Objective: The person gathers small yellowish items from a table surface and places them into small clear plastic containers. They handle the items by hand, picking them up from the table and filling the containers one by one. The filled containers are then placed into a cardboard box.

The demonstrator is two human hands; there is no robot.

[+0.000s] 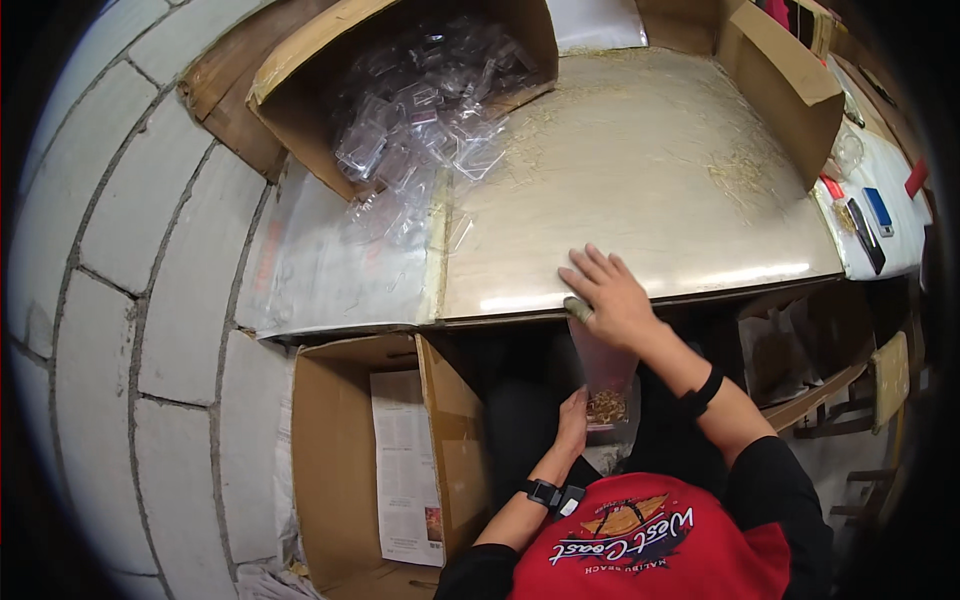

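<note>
A clear plastic bag point(607, 366) with small golden pieces at its bottom hangs below the table's front edge, in front of my lap. My left hand point(572, 422) is closed on the side of this bag, low down near the golden pieces. My right hand point(614, 304) reaches over the table edge with its fingers stretched out on the pale tabletop point(640, 190). A dark covering shows on its thumb, which is beside the bag's upper end. Whether the right palm touches the bag I cannot tell.
At the back left a tipped cardboard box point(300, 60) spills clear plastic pieces point(430, 110). Thin straw-coloured bits point(740, 175) lie on the table. An open cardboard box point(455, 440) stands below, left. A blue object point(879, 212) and black tool point(864, 237) lie at the right.
</note>
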